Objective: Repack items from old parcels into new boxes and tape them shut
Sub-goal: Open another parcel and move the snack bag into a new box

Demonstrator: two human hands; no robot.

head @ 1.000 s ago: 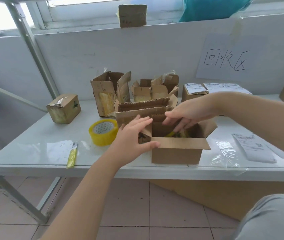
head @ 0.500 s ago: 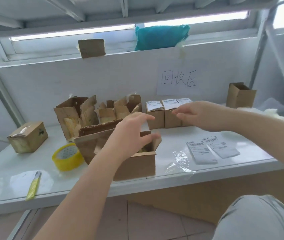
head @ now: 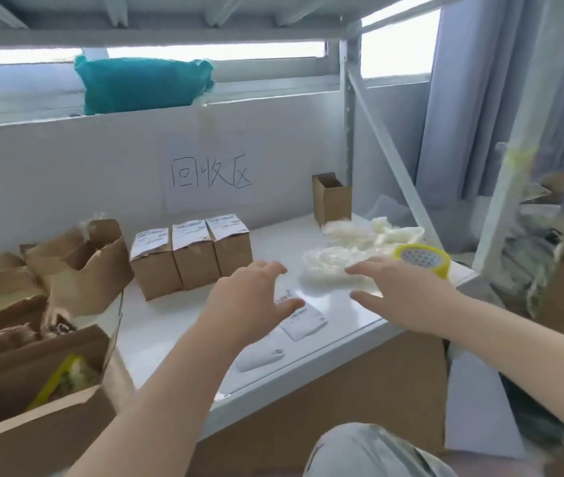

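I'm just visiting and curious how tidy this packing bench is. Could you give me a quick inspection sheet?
Surface: white table, with loose shipping labels lying on it.
Job's things: three labelled boxes; open box at left; tape roll; white filler.
Clutter: torn old parcels.
Hands: left hand and right hand open, holding nothing.
Cables: nothing seen.
Surroundings: handwritten sign, teal bag, curtain.

In front of you the shelf top (head: 156,321) is smooth, faintly glossy white, on a painted metal frame (head: 350,132). The three boxes (head: 194,266) are matt brown cardboard with white paper labels (head: 189,230). The tape roll (head: 423,260) looks like glossy yellow plastic, and the padding (head: 332,268) is crinkled off-white.
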